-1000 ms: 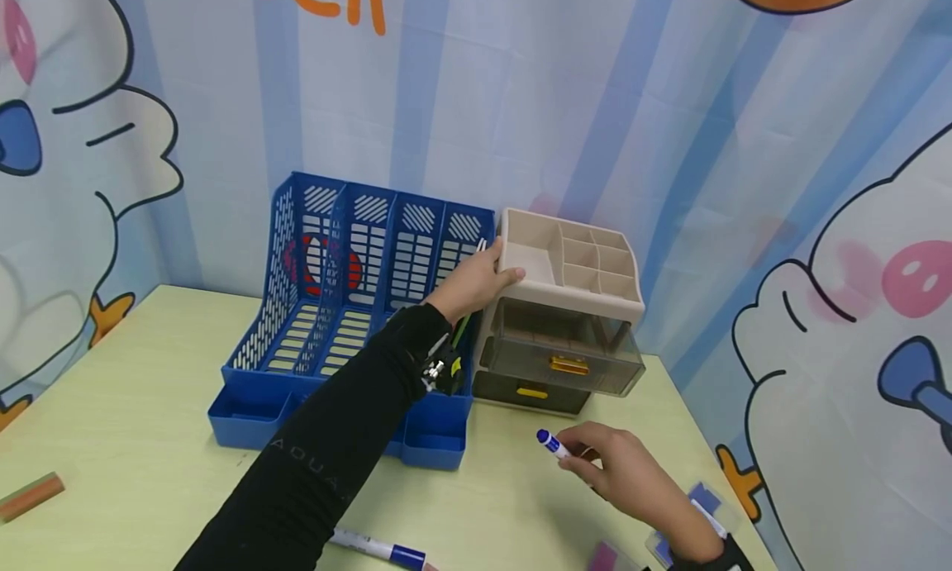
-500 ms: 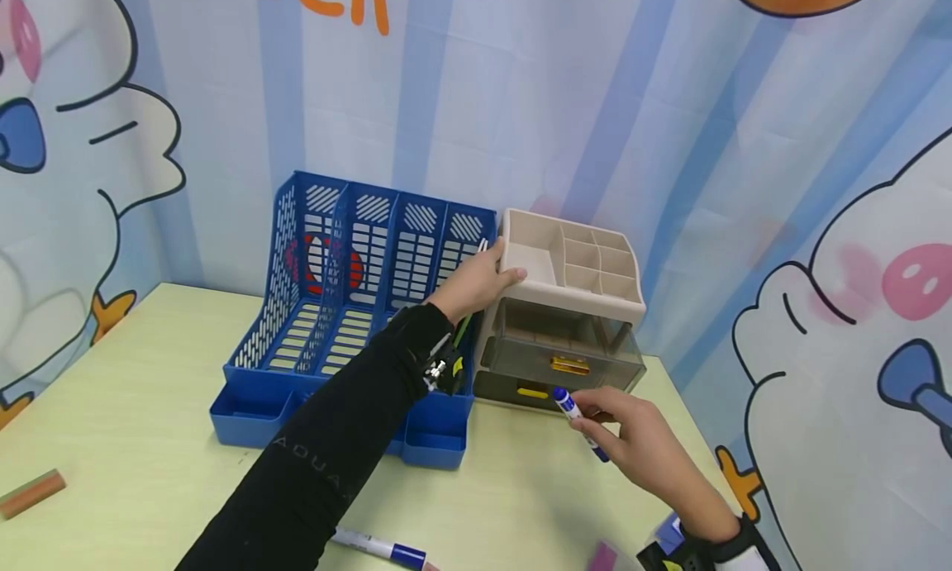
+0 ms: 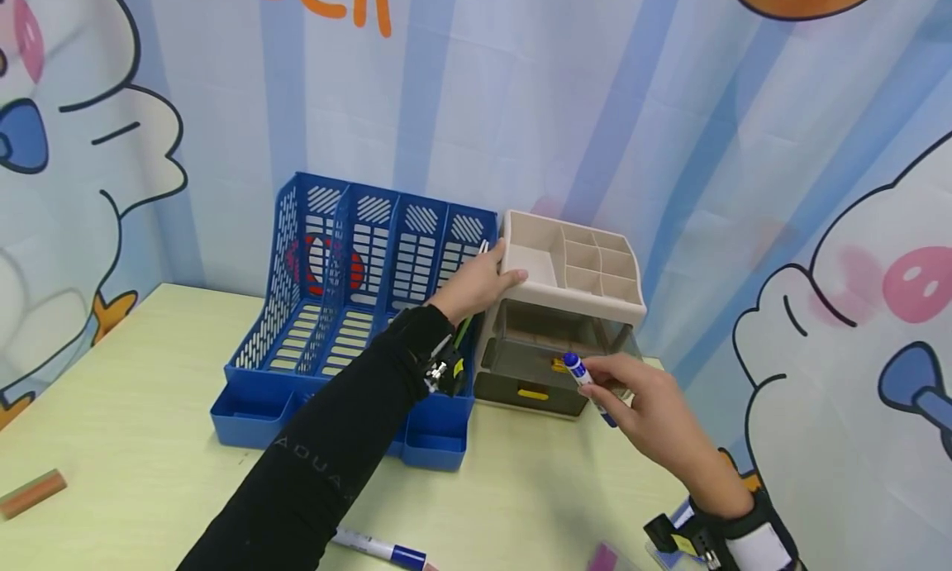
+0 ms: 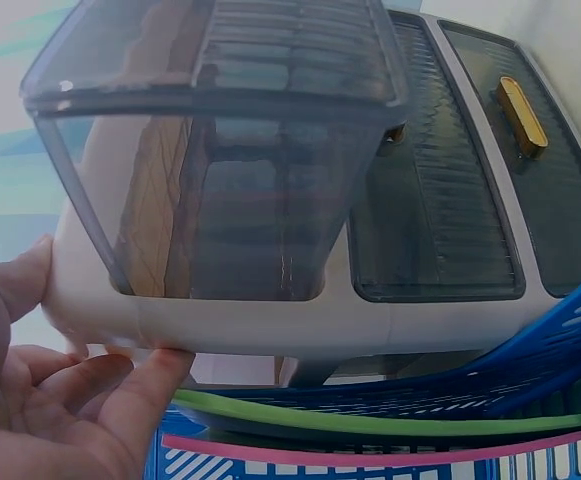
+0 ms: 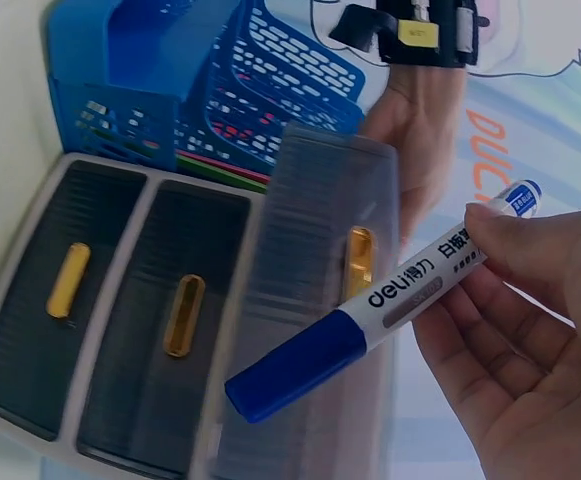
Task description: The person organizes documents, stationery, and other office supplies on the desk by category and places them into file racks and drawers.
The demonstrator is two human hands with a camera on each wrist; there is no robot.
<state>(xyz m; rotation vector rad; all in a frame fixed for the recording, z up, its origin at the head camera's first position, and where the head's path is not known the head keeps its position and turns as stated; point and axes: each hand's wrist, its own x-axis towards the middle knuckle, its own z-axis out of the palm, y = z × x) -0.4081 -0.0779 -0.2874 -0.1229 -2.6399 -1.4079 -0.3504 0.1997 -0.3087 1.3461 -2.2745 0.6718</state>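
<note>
My left hand (image 3: 472, 288) grips the upper left edge of a cream desktop drawer unit (image 3: 568, 297), thumb on top and fingers at its side. The unit's top drawer (image 4: 240, 200), clear grey with a gold handle, is pulled out; the two drawers below are closed. In front of it, my right hand (image 3: 654, 402) pinches a whiteboard marker (image 5: 395, 300) between thumb and fingers. The marker is white with a blue cap, held tilted; in the head view it overlaps the open drawer's handle.
A blue file rack (image 3: 342, 381) stands against the unit's left side, with thin green and pink-edged items (image 4: 370, 425) in it. Another blue-capped marker (image 3: 379, 548) lies at the front of the table. A brownish block (image 3: 31, 494) lies far left, a purple item (image 3: 604, 559) front right.
My right hand has moved up and forward with the marker, from over the table to the drawer front. The left hand stays on the unit.
</note>
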